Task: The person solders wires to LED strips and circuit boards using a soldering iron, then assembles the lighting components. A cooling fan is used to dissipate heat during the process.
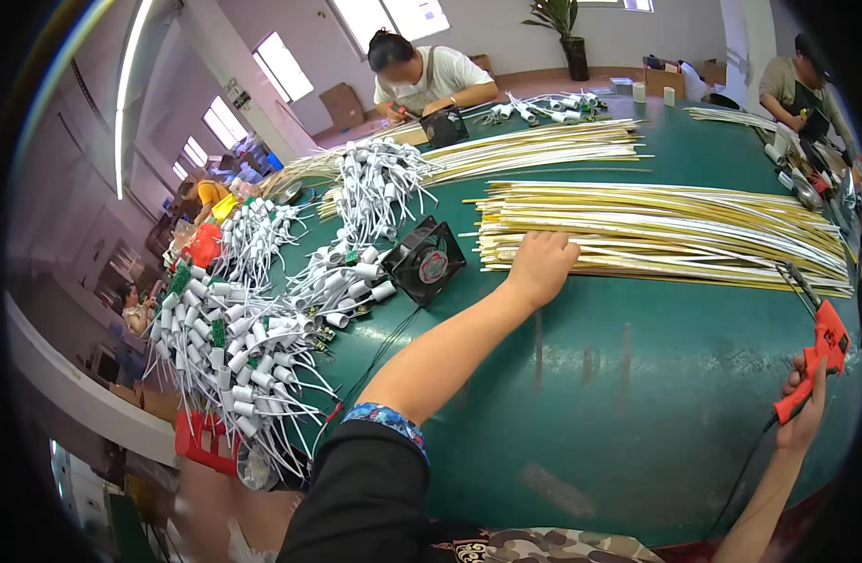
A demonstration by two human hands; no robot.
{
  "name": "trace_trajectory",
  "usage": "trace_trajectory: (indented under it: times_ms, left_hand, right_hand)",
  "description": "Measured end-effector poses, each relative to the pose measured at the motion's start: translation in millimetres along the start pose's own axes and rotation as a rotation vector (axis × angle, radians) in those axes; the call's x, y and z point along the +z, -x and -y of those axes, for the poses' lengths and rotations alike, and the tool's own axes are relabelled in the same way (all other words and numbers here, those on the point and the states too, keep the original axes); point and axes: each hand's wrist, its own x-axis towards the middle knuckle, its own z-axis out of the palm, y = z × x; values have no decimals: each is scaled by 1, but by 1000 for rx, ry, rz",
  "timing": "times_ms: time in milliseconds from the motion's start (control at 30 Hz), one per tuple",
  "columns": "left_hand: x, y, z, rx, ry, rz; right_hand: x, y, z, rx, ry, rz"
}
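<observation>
My left hand (543, 266) reaches across the green table to a wide bundle of long, thin white and yellow strips (665, 221). Its fingers are curled together on the near left part of the bundle, apparently gripping a strip; the fingertips are hidden. At the right edge, my right hand (802, 409) is closed round the handle of a red soldering gun (828, 345). The gun's metal tip points up and left, near the right ends of the strips, and a dark cord trails from its handle.
A small black fan (427, 264) stands left of the strips. Heaped white lamp holders with wires (234, 352) cover the table's left side. More strips (543, 148) lie farther back. Co-workers sit at the far side (431, 80) and right (806, 94). A red stool (204, 441) stands lower left.
</observation>
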Motion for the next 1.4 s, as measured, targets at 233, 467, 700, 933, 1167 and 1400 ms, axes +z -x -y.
trace_trajectory:
  times_ms: [233, 467, 700, 933, 1167, 1400]
  left_hand:
    - [-27, 23, -6, -102, 267, 80]
    - [-48, 67, -43, 130, 549, 269]
    - [-106, 107, -14, -346, 561, 374]
    - [-112, 138, -29, -405, 518, 523]
    - [-137, 117, -11, -837, 1358, 444]
    - [-150, 161, 10, -1060, 1107, 811]
  right_hand:
    - [5, 4, -6, 6, -33, -88]
    - [3, 4, 1, -25, -22, -73]
    - [15, 7, 1, -4, -30, -102]
    - [15, 9, 5, -4, -49, -71]
    - [9, 8, 3, -5, -28, -20]
    - [8, 5, 1, -27, -3, -11]
